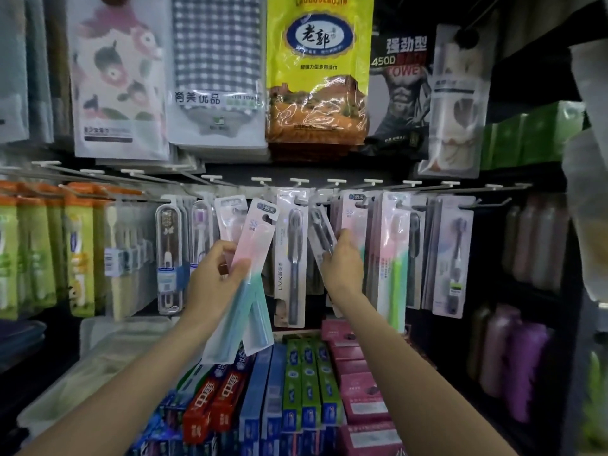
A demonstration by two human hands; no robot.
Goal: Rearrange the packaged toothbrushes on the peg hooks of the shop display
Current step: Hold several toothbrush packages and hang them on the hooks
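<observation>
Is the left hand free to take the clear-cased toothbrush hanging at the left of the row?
Probably not yet. The left hand already grips pink-and-teal toothbrush packs. The clear-cased toothbrush itself hangs unobstructed just to its left, at the front of its hook.

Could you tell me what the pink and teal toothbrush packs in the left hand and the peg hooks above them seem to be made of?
The toothbrush packs in the left hand look like printed card under clear glossy plastic, judging by the sheen and see-through lower ends. The peg hooks look like thin bare metal wire, grey and slightly shiny, with white, probably plastic, label tabs at the tips.
</observation>
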